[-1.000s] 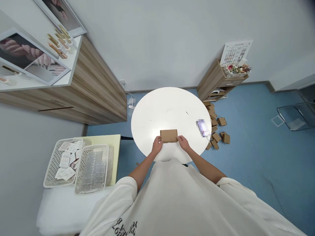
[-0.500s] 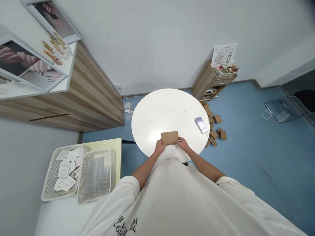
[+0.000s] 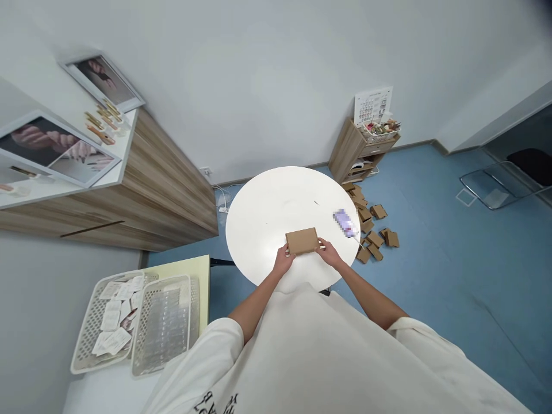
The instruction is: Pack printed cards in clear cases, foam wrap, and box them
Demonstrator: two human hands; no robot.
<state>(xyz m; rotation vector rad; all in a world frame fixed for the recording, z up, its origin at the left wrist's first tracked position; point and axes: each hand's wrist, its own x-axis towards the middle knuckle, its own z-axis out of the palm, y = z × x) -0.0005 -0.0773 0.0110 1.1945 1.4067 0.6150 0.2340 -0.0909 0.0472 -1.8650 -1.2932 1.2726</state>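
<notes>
Much is out of sight. Undersides of the fingers lost beneath the brown cardboard box (image 3: 302, 240); cannot tell whether it touches the round white bench (image 3: 276, 195) or is held just above. Near rim of the bench runs under the person's pale shirt (image 3: 340, 351), whose dark lettering is cut by the bottom of the frame. Right of centre on the bench, a flat purple-and-white thing (image 3: 344, 222), blurred into blocks; cannot say what. Small cardboard boxes (image 3: 375, 237) heaped on the blue floor (image 3: 435, 259), some partly behind the bench's right rim. Far right, a chair (image 3: 531, 165), cut off by the frame edge. Lower left, a basket (image 3: 88, 328) of white packets, partly overlapped by a second basket (image 3: 138, 333); the clear pieces in that one too fine to name.

The box: flat, oblong, plain brown, broad face up, looks closed. Lies just below and right of the frame's centre, over the near half of the bench, slightly slanted, right end higher in the frame.

Left hand (image 3: 283, 260): grip closed on the box's left end, near corner. Right hand (image 3: 329, 253): grip closed on the right end, fingers curled.
</notes>
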